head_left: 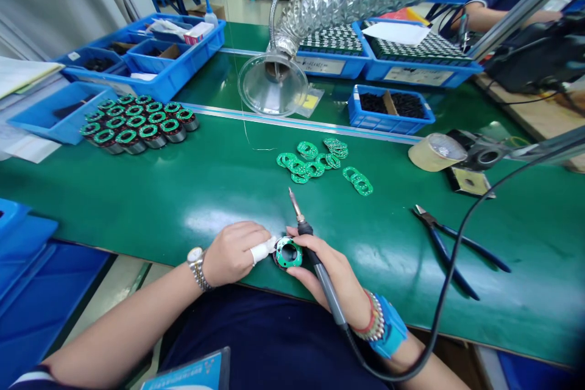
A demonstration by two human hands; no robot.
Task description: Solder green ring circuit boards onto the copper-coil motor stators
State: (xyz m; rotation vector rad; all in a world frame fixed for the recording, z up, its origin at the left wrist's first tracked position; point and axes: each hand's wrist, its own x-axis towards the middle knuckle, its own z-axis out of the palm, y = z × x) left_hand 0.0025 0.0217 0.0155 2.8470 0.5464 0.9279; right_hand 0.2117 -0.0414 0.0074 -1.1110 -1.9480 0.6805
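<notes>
My right hand [336, 274] holds a small round motor stator topped with a green ring-shaped circuit board [289, 252] between thumb and index finger. The same hand also has a soldering iron [325, 283] across it, its bare metal tip pointing up and away from the stator. My left hand [237, 254] is closed at the stator's left edge, white wraps on its fingertips. Whatever those fingertips pinch is hidden. Beyond the hands lie loose green ring boards [304, 164], some overlapping.
Stators with green tops [137, 122] stand grouped at left, near blue bins [159, 73]. A clear fume hood [274, 85] hangs over the bench. Cutting pliers [450, 247], a tape roll [436, 152] and the iron's black cable [450, 274] are at right. A co-worker's arm [491, 15] shows behind.
</notes>
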